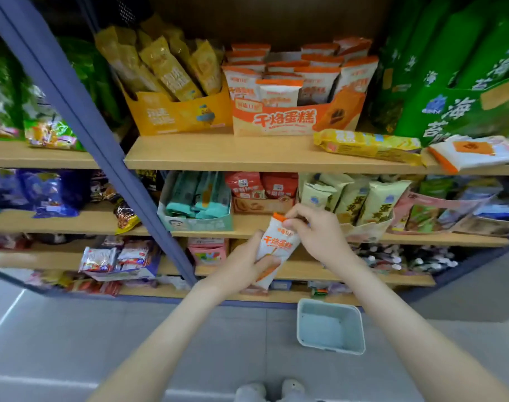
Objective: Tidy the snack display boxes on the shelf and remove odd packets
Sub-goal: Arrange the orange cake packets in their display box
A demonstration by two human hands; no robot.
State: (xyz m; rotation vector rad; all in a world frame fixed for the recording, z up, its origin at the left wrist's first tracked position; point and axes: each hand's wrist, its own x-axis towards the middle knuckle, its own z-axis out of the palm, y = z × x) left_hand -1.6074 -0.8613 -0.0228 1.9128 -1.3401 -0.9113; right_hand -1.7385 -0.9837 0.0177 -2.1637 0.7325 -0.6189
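Both my hands hold one white and orange cake packet [279, 245] in front of the lower shelves. My left hand [241, 265] grips its lower half from the left. My right hand [314, 230] pinches its orange top end. On the upper shelf stands the matching orange display box [293, 118], filled with several of the same packets. A yellow display box [177, 113] with tall yellow packets stands to its left. A long yellow packet [366, 145] and a white and orange packet [476, 152] lie loose on the shelf at the right.
A pale blue plastic basket [330, 326] stands on the grey floor below the shelves. A blue upright post [82, 117] divides the shelving. Green seaweed bags [456, 76] fill the upper right. A teal box [195, 204] and cream packets [360, 198] sit on the middle shelf.
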